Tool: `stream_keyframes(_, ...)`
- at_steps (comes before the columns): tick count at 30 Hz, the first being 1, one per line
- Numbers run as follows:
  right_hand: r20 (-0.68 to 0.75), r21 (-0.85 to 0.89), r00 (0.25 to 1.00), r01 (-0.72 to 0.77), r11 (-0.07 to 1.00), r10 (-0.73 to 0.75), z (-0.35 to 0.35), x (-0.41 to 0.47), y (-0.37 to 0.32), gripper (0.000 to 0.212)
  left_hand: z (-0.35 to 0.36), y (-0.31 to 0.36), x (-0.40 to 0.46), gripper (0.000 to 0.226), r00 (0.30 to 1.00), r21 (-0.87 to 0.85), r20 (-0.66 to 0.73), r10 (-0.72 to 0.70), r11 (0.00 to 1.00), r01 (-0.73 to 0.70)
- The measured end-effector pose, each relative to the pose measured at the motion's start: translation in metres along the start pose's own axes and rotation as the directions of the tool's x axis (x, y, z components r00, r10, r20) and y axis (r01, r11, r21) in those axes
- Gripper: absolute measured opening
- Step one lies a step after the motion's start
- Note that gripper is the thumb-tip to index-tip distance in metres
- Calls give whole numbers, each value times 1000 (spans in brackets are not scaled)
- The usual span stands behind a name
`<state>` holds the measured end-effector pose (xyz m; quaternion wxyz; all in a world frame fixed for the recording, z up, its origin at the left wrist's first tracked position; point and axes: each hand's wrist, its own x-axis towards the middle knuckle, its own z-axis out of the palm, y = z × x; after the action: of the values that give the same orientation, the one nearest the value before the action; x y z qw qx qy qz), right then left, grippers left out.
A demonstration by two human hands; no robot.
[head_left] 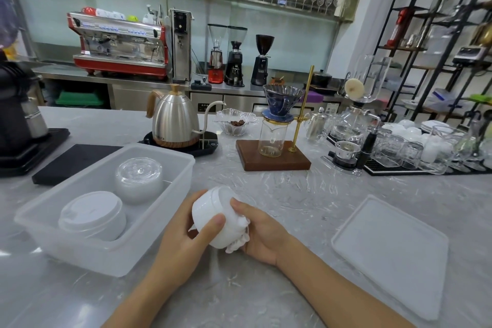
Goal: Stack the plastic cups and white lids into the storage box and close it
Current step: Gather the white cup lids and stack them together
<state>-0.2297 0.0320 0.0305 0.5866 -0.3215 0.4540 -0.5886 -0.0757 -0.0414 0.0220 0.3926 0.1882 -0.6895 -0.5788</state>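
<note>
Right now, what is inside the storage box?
The box holds a stack of white lids nearer the person and a stack of clear lids behind it. The stacks hide the floor under them.

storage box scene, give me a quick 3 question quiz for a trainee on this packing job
1. True or false: the box lid is already on the storage box.
2. How many stacks sit inside the box?
3. Which hand holds the stack of white lids: A left, B right, C both?

Key: 1 false, it lies on the counter to the right. 2 two: white lids and clear lids. 3 C.
</note>
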Motion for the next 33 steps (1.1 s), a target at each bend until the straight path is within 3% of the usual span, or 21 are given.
stream_keyframes(4, -81, -62, 997, -5, 998, 0, 3, -4, -3, 64, -2, 0, -2, 58, 999, -55, 2, -49, 997, 49)
stream_keyframes(8, -130, -68, 992, -2, 998, -7, 4, -8, -4, 55, -2, 3, 0, 64, 976, -200, 5, -218, 956, 215)
stream_keyframes(12, -226, -187, 973, 14, 982, -57, 12, -9, -10, 70, -2, 18, 3, 53, 929, -296, 108, -354, 881, 370)
stream_keyframes(14, -256, -255, 963, 21, 967, -89, 18, -10, -15, 71, -1, 25, 5, 55, 916, -302, 85, -391, 866, 398)
stream_keyframes(17, -260, -338, 955, 48, 940, -142, 30, -13, -24, 55, -4, 31, 5, 56, 910, -309, 56, -411, 860, 407)
stream_keyframes(20, -260, -443, 945, 65, 894, -197, 41, -17, -31, 30, -9, 38, 5, 39, 910, -326, 44, -411, 855, 402)
stream_keyframes(24, -244, -588, 927, 91, 804, -283, 55, -20, -39, 38, -14, 48, 4, 26, 913, -348, -15, -408, 858, 378)
stream_keyframes(29, -170, -672, 937, 117, 731, -306, 72, -31, -53, 24, -19, 65, 5, 18, 919, -366, -58, -389, 865, 343)
stream_keyframes(33, -97, -781, 944, 124, 612, -315, 84, -33, -64, 48, -28, 73, 8, 25, 920, -375, -90, -381, 869, 323)
